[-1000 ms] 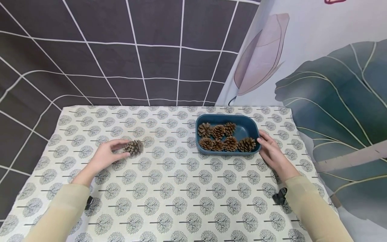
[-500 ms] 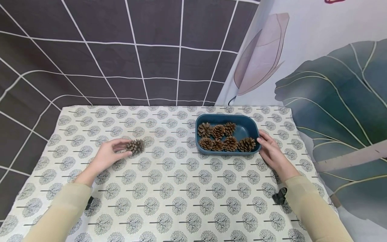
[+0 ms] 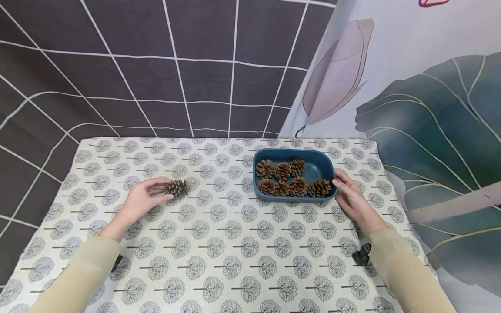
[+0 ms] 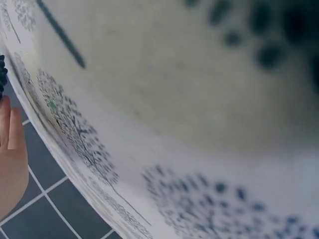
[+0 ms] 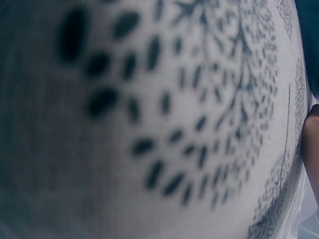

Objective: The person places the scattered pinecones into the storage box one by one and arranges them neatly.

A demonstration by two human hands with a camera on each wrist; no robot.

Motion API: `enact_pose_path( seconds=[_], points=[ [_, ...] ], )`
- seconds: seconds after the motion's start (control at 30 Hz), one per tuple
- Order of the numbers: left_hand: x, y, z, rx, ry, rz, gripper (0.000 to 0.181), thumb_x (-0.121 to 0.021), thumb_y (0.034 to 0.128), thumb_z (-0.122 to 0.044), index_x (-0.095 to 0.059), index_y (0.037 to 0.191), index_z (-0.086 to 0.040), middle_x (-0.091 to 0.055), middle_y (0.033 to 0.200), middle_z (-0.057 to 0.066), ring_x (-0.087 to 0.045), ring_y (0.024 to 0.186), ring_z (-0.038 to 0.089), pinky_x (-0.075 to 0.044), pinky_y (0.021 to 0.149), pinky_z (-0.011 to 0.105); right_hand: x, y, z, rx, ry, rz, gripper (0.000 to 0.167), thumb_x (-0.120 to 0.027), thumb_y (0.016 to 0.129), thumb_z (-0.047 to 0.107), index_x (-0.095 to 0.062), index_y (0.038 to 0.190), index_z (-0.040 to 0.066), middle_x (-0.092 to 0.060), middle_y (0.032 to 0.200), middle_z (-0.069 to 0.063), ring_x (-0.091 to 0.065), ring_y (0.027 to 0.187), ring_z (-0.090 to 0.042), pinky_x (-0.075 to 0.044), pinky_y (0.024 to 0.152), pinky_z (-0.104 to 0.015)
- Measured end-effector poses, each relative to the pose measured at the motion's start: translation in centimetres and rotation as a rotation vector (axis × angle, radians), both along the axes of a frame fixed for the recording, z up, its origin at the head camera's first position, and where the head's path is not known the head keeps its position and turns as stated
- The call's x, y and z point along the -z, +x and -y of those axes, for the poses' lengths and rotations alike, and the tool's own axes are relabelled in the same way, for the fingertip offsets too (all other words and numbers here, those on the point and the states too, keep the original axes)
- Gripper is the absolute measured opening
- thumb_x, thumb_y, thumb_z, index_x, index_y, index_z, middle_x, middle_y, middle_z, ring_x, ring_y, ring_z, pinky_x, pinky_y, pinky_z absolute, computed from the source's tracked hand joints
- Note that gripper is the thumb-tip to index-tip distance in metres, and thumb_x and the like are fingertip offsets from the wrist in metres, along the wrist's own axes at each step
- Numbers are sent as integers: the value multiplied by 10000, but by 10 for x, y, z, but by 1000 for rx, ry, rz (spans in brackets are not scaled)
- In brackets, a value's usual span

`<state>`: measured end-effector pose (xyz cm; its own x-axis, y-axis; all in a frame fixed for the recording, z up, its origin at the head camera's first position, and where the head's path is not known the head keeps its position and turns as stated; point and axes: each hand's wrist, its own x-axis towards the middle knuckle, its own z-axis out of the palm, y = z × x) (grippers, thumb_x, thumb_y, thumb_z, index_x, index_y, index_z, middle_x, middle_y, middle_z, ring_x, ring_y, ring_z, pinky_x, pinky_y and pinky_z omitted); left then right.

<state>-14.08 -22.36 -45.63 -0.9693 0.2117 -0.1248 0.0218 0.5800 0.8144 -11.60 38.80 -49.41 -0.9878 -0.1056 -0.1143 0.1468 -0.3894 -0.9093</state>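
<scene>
My left hand (image 3: 141, 198) holds a brown pine cone (image 3: 177, 188) between thumb and fingers, low over the left part of the table; whether the cone touches the cloth I cannot tell. In the left wrist view, part of the hand (image 4: 11, 159) and a dark edge of the cone (image 4: 3, 74) show at the left border. A dark blue rectangular box (image 3: 318, 171) with rounded corners stands to the right, with several pine cones (image 3: 298, 186) inside. My right hand (image 3: 350, 193) grips the box's right end, thumb at the rim; some fingers are hidden.
A pale cloth (image 3: 235, 243) printed with grey trees covers the table. Behind rises a dark wall hanging (image 3: 203, 78) with white grid lines. A leaf-patterned curtain (image 3: 430, 130) hangs at the right. Between the left hand and the box lies bare cloth.
My left hand has shifted slightly to the right with the pine cone, which has turned a little. The right hand and the box stay in place.
</scene>
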Motion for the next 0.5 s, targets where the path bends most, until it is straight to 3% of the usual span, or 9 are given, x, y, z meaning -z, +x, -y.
enact_pose_path(
  seconds=[0.07, 0.2, 0.27, 0.33, 0.43, 0.5],
  points=[
    [0, 0, -1, -5, 10, -8, 562, -831, 918, -146, -618, 1412, 17, -630, 1447, 278, -665, 1290, 432, -513, 916, 18, 0, 0, 0, -1, 2, -1, 357, -479, 1103, -6, -629, 1356, 195, -617, 1381, 83, -626, 1237, -50, -531, 1068, -147],
    [-1, -3, -6, -4, 40, -34, 549, -843, 907, -153, -640, 1393, 2, -660, 1417, 255, -710, 1164, 91, -515, 936, 29, 0, 0, 1, -5, 9, -4, 358, -468, 1107, -3, -608, 1373, 191, -604, 1394, 84, -619, 1250, -46, -526, 1075, -143],
    [-1, -4, -10, 5, 54, -48, 540, -844, 907, -149, -649, 1389, -3, -672, 1402, 252, -684, 1128, 2, -514, 946, 32, 0, 0, 0, -7, 9, -6, 360, -459, 1109, -6, -599, 1378, 187, -596, 1399, 82, -613, 1256, -46, -522, 1080, -140],
    [-1, -6, -15, 16, 62, -59, 539, -842, 911, -149, -648, 1392, -5, -664, 1414, 252, -711, 1144, 60, -518, 952, 36, 1, 0, 0, -5, 5, -4, 362, -458, 1107, -10, -602, 1377, 184, -598, 1397, 81, -612, 1257, -46, -519, 1083, -139],
    [-1, -9, -24, 30, 76, -68, 535, -841, 910, -136, -649, 1391, 0, -659, 1423, 252, -723, 1225, 310, -536, 964, 63, 1, 0, 0, -1, 0, -2, 366, -464, 1104, -14, -608, 1376, 184, -604, 1394, 80, -609, 1261, -49, -516, 1087, -140],
    [-2, -11, -31, 40, 88, -64, 536, -835, 911, -121, -643, 1396, 5, -646, 1442, 252, -691, 1261, 409, -543, 980, 83, 1, 0, 0, 0, -2, 0, 368, -469, 1102, -15, -611, 1375, 187, -608, 1394, 82, -609, 1264, -50, -515, 1088, -141]
  ],
)
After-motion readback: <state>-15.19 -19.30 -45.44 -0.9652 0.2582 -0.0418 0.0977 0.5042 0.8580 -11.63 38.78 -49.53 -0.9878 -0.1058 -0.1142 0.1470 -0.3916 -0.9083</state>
